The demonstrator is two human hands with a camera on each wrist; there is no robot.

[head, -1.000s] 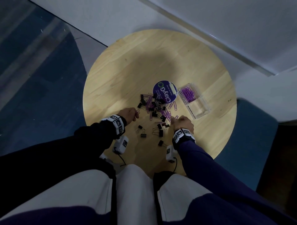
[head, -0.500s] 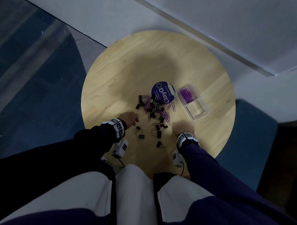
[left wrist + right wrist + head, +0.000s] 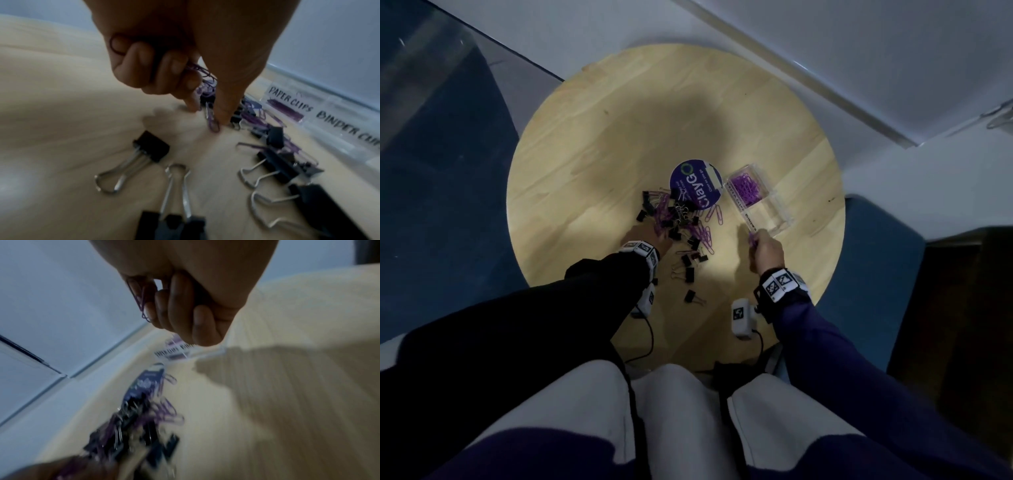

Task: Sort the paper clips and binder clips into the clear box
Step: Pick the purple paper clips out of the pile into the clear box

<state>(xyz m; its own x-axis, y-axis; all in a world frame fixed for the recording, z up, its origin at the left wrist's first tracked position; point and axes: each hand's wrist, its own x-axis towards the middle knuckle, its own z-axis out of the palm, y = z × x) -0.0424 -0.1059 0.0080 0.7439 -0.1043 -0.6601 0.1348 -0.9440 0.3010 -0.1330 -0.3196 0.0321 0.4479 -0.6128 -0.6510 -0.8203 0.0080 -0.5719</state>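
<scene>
A heap of purple paper clips and black binder clips (image 3: pixel 679 222) lies mid-table. The clear box (image 3: pixel 774 214) stands to its right, with purple paper clips (image 3: pixel 745 187) in its far compartment; its labels (image 3: pixel 289 104) read PAPER CLIPS and BINDER CLIPS. My left hand (image 3: pixel 654 238) is at the heap's near left edge. It keeps a few purple clips in its curled fingers (image 3: pixel 131 65) while thumb and forefinger pinch one more paper clip (image 3: pixel 212 121) on the wood. My right hand (image 3: pixel 758 241) hovers by the box's near corner, fist closed on purple paper clips (image 3: pixel 139 300).
A round purple lid (image 3: pixel 697 188) lies flat just behind the heap, left of the box. Stray binder clips (image 3: pixel 690 296) lie near the front edge, close to my left wrist. The round wooden table (image 3: pixel 602 137) ends near my knees; white walls are behind.
My right hand has left the heap and travelled right to the box's near corner with paper clips. My left hand has pushed forward into the heap's left edge.
</scene>
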